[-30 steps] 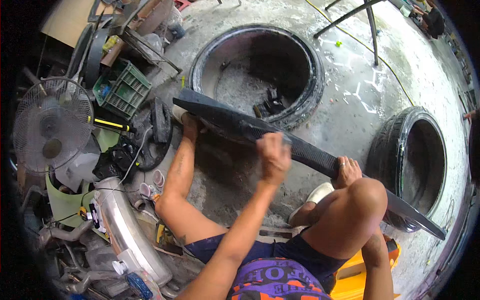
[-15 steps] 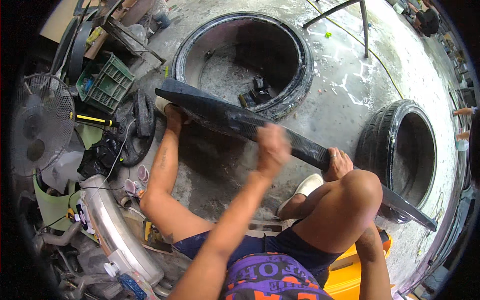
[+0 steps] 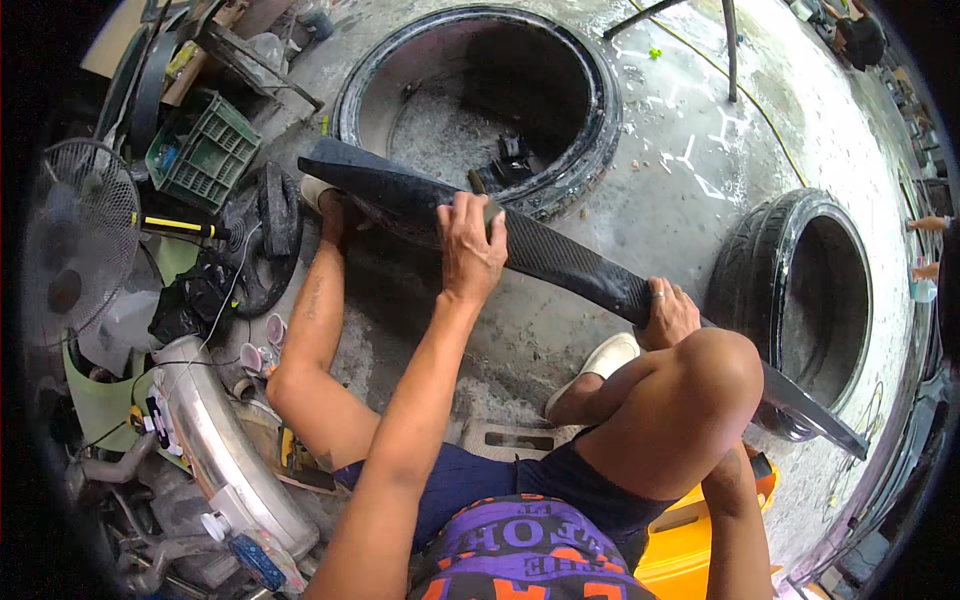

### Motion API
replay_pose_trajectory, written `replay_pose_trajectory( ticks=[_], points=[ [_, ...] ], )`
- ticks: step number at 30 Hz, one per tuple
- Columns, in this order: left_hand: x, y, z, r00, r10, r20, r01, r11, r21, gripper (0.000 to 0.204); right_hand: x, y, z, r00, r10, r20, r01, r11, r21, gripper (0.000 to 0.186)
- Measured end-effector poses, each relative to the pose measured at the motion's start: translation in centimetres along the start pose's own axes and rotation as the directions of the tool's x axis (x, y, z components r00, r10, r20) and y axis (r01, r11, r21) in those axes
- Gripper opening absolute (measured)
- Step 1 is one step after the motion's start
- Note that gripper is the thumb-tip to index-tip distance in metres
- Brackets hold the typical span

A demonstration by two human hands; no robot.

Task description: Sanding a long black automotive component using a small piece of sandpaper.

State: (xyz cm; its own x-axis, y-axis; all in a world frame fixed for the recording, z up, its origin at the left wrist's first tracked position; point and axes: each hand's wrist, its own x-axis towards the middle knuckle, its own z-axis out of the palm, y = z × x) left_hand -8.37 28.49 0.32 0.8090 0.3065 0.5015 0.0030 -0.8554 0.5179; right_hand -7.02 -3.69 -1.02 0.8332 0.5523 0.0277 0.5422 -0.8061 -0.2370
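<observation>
A long black carbon-fibre panel [image 3: 570, 260] with a woven pattern lies slantwise before me, its far left end by the big tire and its near right end past my right knee. My left hand [image 3: 472, 245] is closed around a small dark pad [image 3: 490, 211] and presses it on the panel's upper face, left of the middle. Most of the pad is hidden by the fingers. On the right, my right hand [image 3: 670, 313], with a ring on one finger, grips the panel's edge beside my knee.
A large tire [image 3: 345, 110] lies flat ahead; another tire [image 3: 745, 270] stands on the right. To my left are a fan [image 3: 80, 235], a green crate [image 3: 210, 150], a black bag [image 3: 195, 300] and a metal exhaust muffler [image 3: 230, 440]. A yellow object [image 3: 690, 545] sits by my right thigh.
My left hand has moved left along the panel, from near its middle toward the far left end. My right hand keeps its hold. The view has shifted slightly.
</observation>
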Motion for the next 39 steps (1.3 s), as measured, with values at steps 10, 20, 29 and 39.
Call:
replay_pose_trajectory(
  ticks=[10, 20, 29, 39],
  points=[
    [-0.9, 2.9, 1.7, 0.972, 0.122, 0.202, -0.11, 0.992, -0.069, 0.006, 0.0, 0.3, -0.4, 0.999, -0.002, 0.04, 0.002, 1.0, 0.008, 0.041],
    [-2.3, 1.7, 1.0, 0.981, 0.093, 0.169, -0.082, 0.994, -0.068, 0.017, 0.2, -0.3, 0.5, 1.0, -0.004, 0.017, 0.004, 1.0, 0.015, 0.053],
    [1.7, -7.7, -5.7, 0.873, -0.485, -0.054, 0.415, 0.796, -0.44, 0.038, 0.1, 1.1, 1.1, 0.998, 0.033, 0.051, -0.031, 0.998, -0.049, 0.057],
    [-6.0, -0.8, -10.2, 0.527, -0.512, 0.679, 0.546, -0.408, -0.732, 0.039, 3.4, 1.2, 0.6, 0.995, 0.025, -0.1, -0.04, 0.988, -0.148, 0.087]
  ],
)
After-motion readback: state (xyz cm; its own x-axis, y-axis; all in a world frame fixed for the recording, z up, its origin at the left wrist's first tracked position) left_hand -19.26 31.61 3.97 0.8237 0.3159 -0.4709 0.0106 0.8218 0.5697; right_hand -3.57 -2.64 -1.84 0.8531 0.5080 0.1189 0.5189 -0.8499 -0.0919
